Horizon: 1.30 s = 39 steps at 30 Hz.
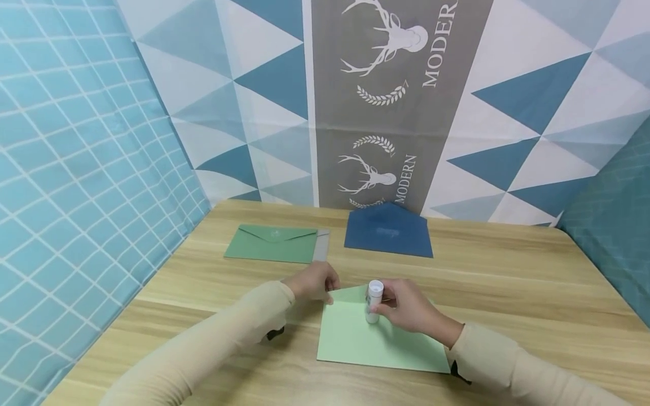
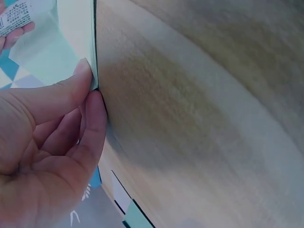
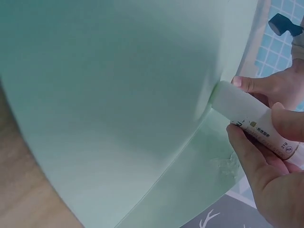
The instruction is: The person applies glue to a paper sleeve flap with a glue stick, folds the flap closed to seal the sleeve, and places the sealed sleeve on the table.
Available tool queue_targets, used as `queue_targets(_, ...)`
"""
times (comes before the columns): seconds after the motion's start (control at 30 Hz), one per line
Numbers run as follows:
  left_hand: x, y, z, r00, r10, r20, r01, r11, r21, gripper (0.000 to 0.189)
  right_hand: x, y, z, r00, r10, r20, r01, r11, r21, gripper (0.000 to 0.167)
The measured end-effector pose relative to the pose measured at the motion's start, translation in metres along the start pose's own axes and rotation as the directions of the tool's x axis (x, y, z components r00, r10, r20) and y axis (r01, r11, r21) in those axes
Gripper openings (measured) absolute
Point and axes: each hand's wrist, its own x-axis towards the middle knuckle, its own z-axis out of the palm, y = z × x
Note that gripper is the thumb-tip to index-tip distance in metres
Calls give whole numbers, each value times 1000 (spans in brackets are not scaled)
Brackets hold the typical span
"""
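A light green envelope (image 1: 376,344) lies on the wooden table with its flap (image 3: 175,185) unfolded toward the far side. My left hand (image 1: 316,281) pinches its left corner between thumb and fingers, as the left wrist view confirms. My right hand (image 1: 410,306) holds a white glue stick (image 1: 373,301), tip down, near the flap's fold. In the right wrist view, the glue stick's end touches the paper, and a whitish smear of glue (image 3: 227,165) shows on the flap. Part of the envelope is hidden under my right hand and wrist.
Toward the back left lies a darker green envelope (image 1: 274,243), partly covering a grey one (image 1: 322,246). A dark blue envelope (image 1: 388,232) lies at the back, near the patterned cloth (image 1: 269,113) behind the table. Blue checked cloth (image 1: 76,169) hangs along the left side.
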Motion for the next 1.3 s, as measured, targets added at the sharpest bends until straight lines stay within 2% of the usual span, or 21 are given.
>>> queue_targets(0.2,5,-1,-4,998,60,22,-61,998,35,16,-1,-2,-6,1000,-9,-6,9,1000,-23,17)
queue_targets(0.37,8,5,-8,995,93,47,-96,993,66,36,-3,-2,-13,1000,-3,-11,3,999,-39,17)
queue_targets(0.47,8,9,-11,993,105,54,-109,991,78,40,-3,0,-17,1000,6,-10,-6,1000,-26,18)
queue_targets(0.6,8,11,-13,994,93,58,-97,992,82,31,-4,2,-21,1000,15,0,-15,1000,-4,18)
queue_targets(0.8,6,8,-10,995,80,61,-85,994,73,19,-10,7,-25,1000,7,-10,-7,999,-38,14)
queue_targets(1.0,3,2,-6,997,67,48,-70,996,63,16,-19,15,-27,998,59,-19,-60,998,-38,18)
queue_targets(1.13,2,0,-4,997,62,51,-64,998,25,14,-24,23,-29,996,90,-21,-90,996,15,26)
queue_targets(1.23,1,0,-4,996,71,46,-72,997,14,14,-27,26,-31,990,140,-12,-137,981,139,28)
queue_targets(1.3,0,-1,-4,996,74,40,-75,997,17,14,-27,26,-33,983,182,6,-179,956,235,28)
